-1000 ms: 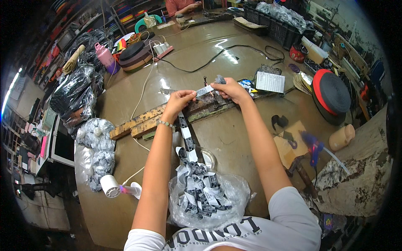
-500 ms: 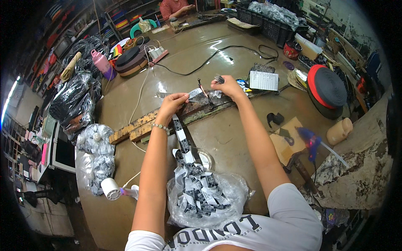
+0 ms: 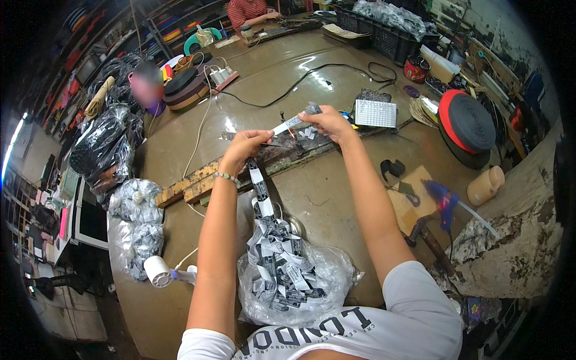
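Note:
A black-and-white label ribbon [image 3: 287, 125] stretches between my two hands over a dark worn bar. My left hand [image 3: 245, 150] pinches it, and the ribbon hangs on from there toward me into a heap of printed labels [image 3: 282, 258] in a clear plastic bag [image 3: 330, 273]. My right hand [image 3: 331, 125] grips the ribbon's far end, and a small grey bundle [image 3: 313, 108] shows at its fingertips. Under the ribbon stands a thin upright rod [image 3: 282, 116] on the bar. Several cut label pieces [image 3: 308, 132] lie beside my right fingers.
Yellow-worn wooden bars [image 3: 198, 180] run across the table. A hot glue gun [image 3: 444, 201] and webbing rolls [image 3: 471, 123] are at right. A white hair-dryer-like tool [image 3: 159, 272] lies at left; a black cable [image 3: 294, 90] crosses behind. Another person [image 3: 247, 12] sits at the far side.
My right hand has taken the ribbon's free end, and the ribbon now spans both hands. The strip running down to the bag has shifted, and the label heap with it.

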### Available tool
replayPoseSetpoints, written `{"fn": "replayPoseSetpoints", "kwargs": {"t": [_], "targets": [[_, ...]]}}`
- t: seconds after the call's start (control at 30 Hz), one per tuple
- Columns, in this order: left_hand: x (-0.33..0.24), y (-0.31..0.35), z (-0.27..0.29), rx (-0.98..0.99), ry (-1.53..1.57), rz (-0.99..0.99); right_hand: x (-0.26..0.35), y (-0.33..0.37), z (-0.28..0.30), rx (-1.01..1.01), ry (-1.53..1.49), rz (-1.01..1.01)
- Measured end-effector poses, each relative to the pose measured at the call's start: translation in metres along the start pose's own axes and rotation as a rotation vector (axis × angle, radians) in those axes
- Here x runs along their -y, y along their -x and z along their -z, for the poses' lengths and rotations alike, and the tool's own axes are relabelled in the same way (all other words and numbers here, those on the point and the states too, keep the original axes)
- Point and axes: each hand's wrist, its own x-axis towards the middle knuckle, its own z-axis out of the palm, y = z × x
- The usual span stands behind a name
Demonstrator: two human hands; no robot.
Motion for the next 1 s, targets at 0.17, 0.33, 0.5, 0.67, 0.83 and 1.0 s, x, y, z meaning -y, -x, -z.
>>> {"fn": "replayPoseSetpoints", "kwargs": {"t": [0.17, 0.33, 0.5, 0.67, 0.83, 1.0], "targets": [[0.010, -0.003, -0.004, -0.031, 0.016, -0.028, -0.013, -0.007, 0.006, 0.033, -0.001, -0.085], [0.010, -0.005, -0.008, -0.055, -0.044, -0.035, -0.014, -0.006, 0.007, 0.013, -0.014, -0.122], [0.011, -0.011, -0.010, -0.063, -0.052, -0.018, -0.015, -0.007, 0.010, 0.030, -0.052, -0.098], [0.012, -0.017, -0.011, -0.063, -0.049, -0.009, -0.016, -0.009, 0.016, 0.032, -0.049, -0.141], [0.011, -0.018, -0.011, -0.063, -0.070, 0.016, -0.024, -0.012, 0.021, 0.061, -0.075, -0.145], [0.014, -0.019, -0.012, -0.079, -0.072, -0.023, -0.028, -0.011, 0.015, 0.018, 0.014, -0.156]]}}
